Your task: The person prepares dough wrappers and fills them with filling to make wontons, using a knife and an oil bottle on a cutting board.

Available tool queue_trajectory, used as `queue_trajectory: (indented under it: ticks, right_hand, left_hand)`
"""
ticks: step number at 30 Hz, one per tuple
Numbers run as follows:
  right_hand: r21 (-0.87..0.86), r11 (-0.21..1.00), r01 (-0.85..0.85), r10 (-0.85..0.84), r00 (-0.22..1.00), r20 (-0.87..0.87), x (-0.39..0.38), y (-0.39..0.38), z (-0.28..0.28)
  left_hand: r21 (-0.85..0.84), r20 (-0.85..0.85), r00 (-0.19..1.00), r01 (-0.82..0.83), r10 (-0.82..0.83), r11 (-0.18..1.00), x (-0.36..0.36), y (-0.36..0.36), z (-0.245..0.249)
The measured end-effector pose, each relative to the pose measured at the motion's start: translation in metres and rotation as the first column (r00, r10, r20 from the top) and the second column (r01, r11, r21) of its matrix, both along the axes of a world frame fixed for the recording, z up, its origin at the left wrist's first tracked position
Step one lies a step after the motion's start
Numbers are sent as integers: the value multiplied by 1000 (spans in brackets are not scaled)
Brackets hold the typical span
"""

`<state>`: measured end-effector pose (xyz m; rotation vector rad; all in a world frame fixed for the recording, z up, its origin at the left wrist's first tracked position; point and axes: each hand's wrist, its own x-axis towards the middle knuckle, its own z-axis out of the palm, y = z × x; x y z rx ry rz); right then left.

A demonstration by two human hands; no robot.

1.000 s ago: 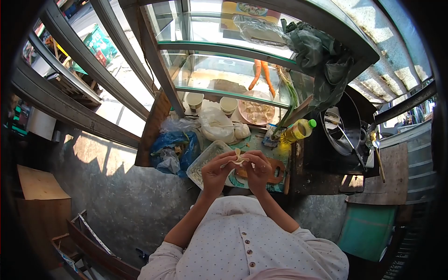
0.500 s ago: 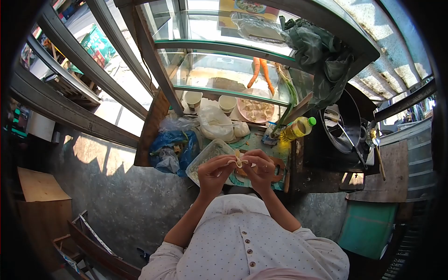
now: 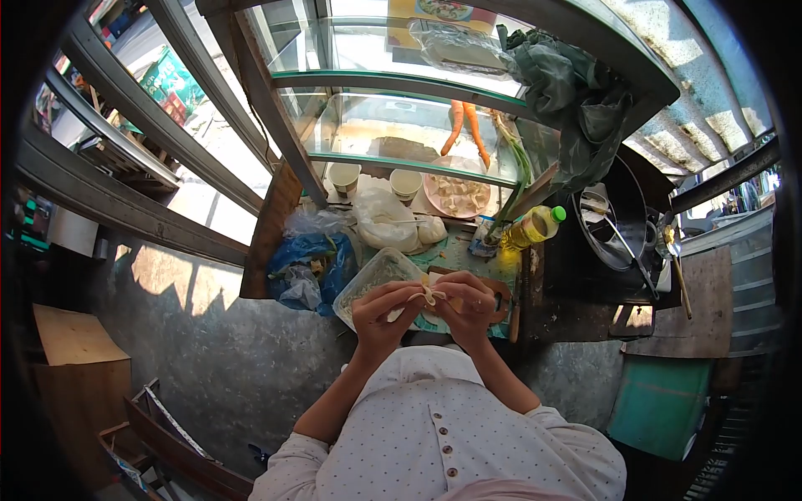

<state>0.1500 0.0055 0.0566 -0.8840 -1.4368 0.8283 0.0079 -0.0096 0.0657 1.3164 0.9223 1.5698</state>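
Between my two hands is a small pale dumpling [image 3: 429,296], its thin dough pinched at the edges. My left hand [image 3: 382,316] grips its left side with thumb and fingertips. From the right, my right hand [image 3: 468,307] pinches the other side. Just beyond my left hand stands a clear plastic tub [image 3: 386,260] holding a pale filling, partly covered by my fingers. A brown wooden cutting board [image 3: 501,294] lies under and behind my right hand. Further back, several folded dumplings rest on a pink plate [image 3: 454,214].
A blue plastic bag [image 3: 340,271], a white plastic bag [image 3: 380,221] and paper cups [image 3: 407,188] crowd the counter. An oil bottle [image 3: 528,230] leans near spring onions [image 3: 518,157]. Carrots [image 3: 455,129] lie behind glass. At right sits a black wok [image 3: 618,188] with utensils.
My fingers have shifted slightly along the dumpling, and its dough edge looks more drawn together. Both hands remain in nearly the same place above the counter.
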Motion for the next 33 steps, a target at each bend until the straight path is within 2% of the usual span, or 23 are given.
queue_trajectory:
  ticks: [8,23,26,29,33]
  right_hand:
    - [28,1000,6,-6,1000,17,2,0,0]
    - [-28,1000,6,-5,999,51,9,5,-5]
    - [-121,993,-12,11,1000,-12,13,8,-15]
    - [-424,905,20,-164,937,-307,14,24,-48]
    - [-391,868,307,-332,943,4,36,86,-118]
  left_hand:
    - [12,-46,999,-8,8,1000,1,0,1]
    - [-44,-26,998,48,-49,998,4,6,-9]
    - [-141,-2,994,107,-109,984,4,12,-17]
    - [-409,159,986,105,-42,906,7,22,-23]
    - [-466,95,994,-8,59,885,-11,23,-54]
